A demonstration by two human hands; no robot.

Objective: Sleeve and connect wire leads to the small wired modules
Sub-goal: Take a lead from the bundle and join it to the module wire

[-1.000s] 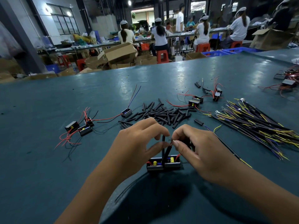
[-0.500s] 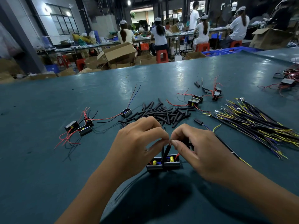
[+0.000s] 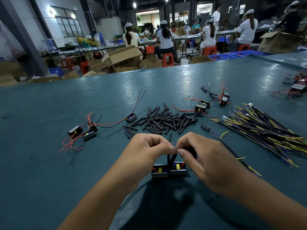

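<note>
Two small black modules (image 3: 169,170) with yellow parts inside sit side by side on the green table (image 3: 49,163), just below my hands. Black-sleeved leads (image 3: 171,161) rise from them to my fingertips. My left hand (image 3: 146,152) and my right hand (image 3: 204,160) meet thumb to thumb above the modules, and both pinch the thin wire ends there. A second black lead (image 3: 170,138) sticks up between the hands. A long black wire with yellow tips (image 3: 235,152) runs out from under my right hand.
A pile of short black sleeve tubes (image 3: 166,120) lies beyond my hands. A bundle of yellow, purple and black leads (image 3: 265,128) spreads at the right. Wired modules lie at the left (image 3: 83,131), back centre (image 3: 201,106) and far right (image 3: 297,87). People sit at benches behind.
Both hands stay pinched together over the modules, with only small finger shifts. A person at the far benches has walked to the right.
</note>
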